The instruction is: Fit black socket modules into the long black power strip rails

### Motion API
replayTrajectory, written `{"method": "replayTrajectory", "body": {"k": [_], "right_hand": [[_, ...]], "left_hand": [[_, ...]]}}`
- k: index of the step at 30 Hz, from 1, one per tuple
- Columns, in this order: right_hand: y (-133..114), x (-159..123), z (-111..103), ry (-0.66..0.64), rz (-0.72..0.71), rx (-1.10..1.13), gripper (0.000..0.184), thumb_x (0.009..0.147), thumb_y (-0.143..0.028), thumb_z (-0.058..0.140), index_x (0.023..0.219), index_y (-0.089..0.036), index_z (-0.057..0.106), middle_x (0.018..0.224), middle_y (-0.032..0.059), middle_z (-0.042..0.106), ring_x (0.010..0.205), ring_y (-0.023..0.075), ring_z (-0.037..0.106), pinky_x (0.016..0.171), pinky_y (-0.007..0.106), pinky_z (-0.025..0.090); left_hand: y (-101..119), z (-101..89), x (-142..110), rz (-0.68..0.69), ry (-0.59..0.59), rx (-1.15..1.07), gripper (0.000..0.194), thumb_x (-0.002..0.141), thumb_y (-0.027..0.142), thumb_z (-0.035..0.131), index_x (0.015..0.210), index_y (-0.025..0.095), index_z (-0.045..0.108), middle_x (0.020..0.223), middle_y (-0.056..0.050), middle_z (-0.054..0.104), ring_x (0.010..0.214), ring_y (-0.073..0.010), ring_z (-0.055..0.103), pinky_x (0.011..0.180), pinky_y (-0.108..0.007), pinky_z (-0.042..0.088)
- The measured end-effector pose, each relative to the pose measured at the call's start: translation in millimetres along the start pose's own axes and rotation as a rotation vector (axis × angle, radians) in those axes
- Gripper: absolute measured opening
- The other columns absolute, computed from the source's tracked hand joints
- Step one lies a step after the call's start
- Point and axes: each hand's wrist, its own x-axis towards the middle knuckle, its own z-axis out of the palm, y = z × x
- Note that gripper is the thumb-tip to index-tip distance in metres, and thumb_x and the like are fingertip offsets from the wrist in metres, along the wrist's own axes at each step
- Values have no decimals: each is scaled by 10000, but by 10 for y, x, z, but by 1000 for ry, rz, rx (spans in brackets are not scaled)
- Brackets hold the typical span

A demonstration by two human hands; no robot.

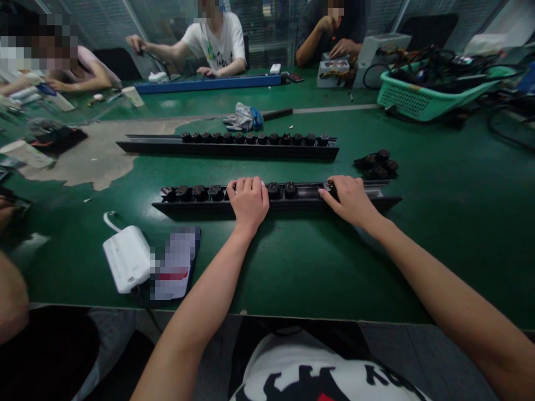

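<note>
Black socket rail under both hands: left hand clamps it, right hand pinches a socket.

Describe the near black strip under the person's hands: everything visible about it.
The near black strip is a long, narrow dark rail lying flat on the green table, lengthwise left to right. Round black sockets sit along its left and middle; the right end looks unfilled. The left hand rests over its middle, the right hand fingers a socket further right. Material looks like metal or plastic.
</note>
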Motion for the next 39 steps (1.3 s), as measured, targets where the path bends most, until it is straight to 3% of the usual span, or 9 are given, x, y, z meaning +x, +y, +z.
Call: {"method": "replayTrajectory", "body": {"k": [39], "right_hand": [[28,-8,-50,-14,0,64,446,942,-493,337,1141,-160,557,1081,184,626,998,325,535,849,461,370]], "left_hand": [[6,-5,7,-2,9,-24,327,981,310,313,958,232,630,1004,-101,681,1035,-281,546,1013,-487,289]]}}
